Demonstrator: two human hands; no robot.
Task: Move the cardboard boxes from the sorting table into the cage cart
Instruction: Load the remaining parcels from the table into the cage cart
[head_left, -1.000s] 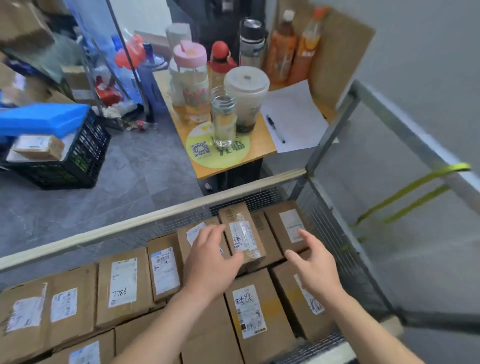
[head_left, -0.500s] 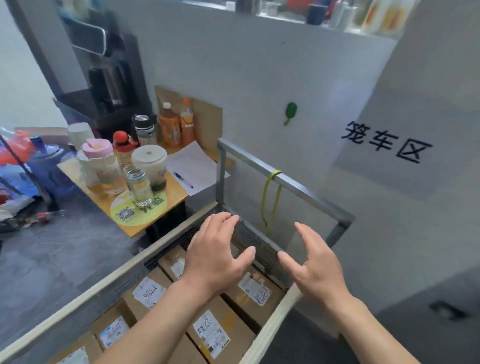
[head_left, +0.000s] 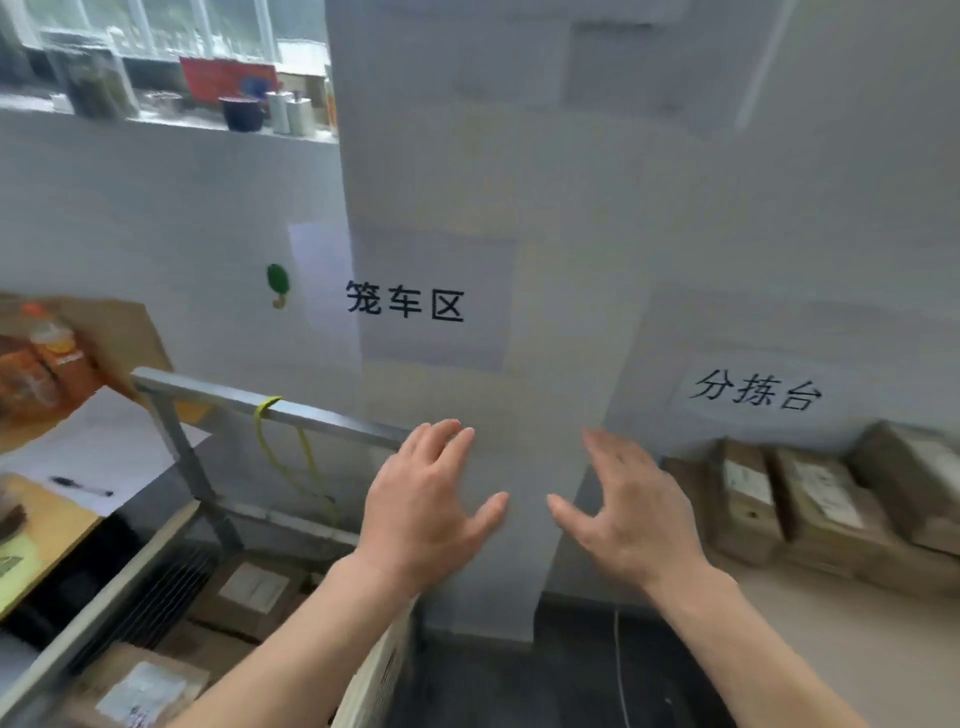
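Note:
Both hands are raised in mid-air in front of a white wall pillar, holding nothing. My left hand (head_left: 423, 501) has its fingers spread, just right of the cage cart's metal rail (head_left: 270, 408). My right hand (head_left: 631, 512) is open too, left of the sorting table (head_left: 831, 623). Several brown cardboard boxes (head_left: 810, 499) with white labels stand along the table's back edge at the right. Inside the cage cart at the lower left lie more labelled boxes (head_left: 249, 592), partly hidden by my left forearm.
A yellow strap (head_left: 291, 452) hangs from the cart rail. A small wooden table (head_left: 41, 535) at the left holds paper, a pen and drink bottles. Wall signs mark the cart area and the sorting table. A dark floor gap lies between cart and table.
The view has swung right and up, from over the cart's boxes to the wall and sorting table. Both hands lifted out of the cart and stay empty.

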